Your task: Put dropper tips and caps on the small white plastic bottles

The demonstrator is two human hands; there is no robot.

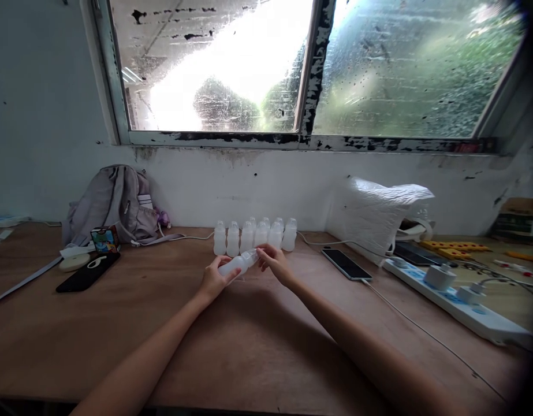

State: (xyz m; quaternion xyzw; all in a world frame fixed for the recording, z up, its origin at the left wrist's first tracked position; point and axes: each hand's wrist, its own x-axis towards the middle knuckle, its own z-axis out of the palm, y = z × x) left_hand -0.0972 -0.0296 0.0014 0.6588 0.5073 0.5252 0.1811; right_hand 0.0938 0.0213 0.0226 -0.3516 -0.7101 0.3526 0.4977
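Note:
My left hand (217, 278) is wrapped round the body of a translucent white baby bottle (237, 265), which is tilted with its top end up to the right. At that top end, the fingers of my right hand (272, 262) pinch the clear cap. Whether the cap is loose or seated I cannot tell. Just behind my hands, several similar bottles (220, 238) stand upright close together, the front ones partly hidden by my right hand and the held bottle.
A grey backpack (112, 202), a small box (105, 239) and a black phone (88, 273) are at the left. On the right lie another phone (346, 264) with a charging cable, a white power strip (454, 297) and a silvery padded bag (379, 214). A window (214, 69) is above.

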